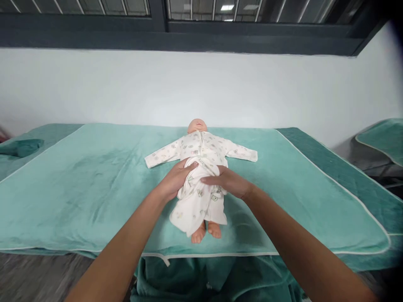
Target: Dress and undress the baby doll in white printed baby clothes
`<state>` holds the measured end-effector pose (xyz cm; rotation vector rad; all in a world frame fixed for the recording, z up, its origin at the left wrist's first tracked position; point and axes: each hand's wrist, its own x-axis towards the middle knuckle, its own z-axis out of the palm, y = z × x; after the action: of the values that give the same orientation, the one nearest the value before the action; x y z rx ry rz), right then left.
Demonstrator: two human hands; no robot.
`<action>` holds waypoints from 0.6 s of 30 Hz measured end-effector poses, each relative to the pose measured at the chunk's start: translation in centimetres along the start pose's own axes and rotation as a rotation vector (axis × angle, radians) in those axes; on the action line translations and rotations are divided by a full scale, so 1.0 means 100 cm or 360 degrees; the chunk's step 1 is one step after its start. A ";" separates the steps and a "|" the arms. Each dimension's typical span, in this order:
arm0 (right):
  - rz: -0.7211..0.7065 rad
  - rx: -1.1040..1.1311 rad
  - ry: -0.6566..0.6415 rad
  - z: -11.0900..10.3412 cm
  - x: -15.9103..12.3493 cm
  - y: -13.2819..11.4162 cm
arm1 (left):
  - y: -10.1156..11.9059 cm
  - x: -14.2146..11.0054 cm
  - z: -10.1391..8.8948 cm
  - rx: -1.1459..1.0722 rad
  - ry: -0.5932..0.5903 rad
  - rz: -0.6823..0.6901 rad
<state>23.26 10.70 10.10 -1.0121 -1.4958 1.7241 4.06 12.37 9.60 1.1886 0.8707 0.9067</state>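
A baby doll (197, 125) lies on its back on a teal towel (94, 176), head toward the wall, sleeves spread out to both sides. It wears a white printed top (204, 147) and white trousers (192, 207); its bare feet (206, 232) stick out near the table's front edge. My left hand (174, 180) grips the trousers' waist on the doll's left side in view, fingers curled into the cloth. My right hand (228, 181) presses on the waist from the other side, fingers together on the fabric.
The towel covers a padded table against a white wall (201, 84) under dark windows. A bunched teal cloth (20, 147) lies at the far left. Another towel-covered table (382, 138) stands to the right. More teal cloth hangs below the front edge (195, 277).
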 end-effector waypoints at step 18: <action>-0.0133 0.0458 0.0154 0.002 -0.003 0.019 | -0.002 -0.008 0.016 -0.0421 -0.0034 -0.0088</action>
<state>23.26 10.01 8.27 -0.8568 -1.1716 1.7437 5.24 11.06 9.70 0.9394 0.7377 0.9310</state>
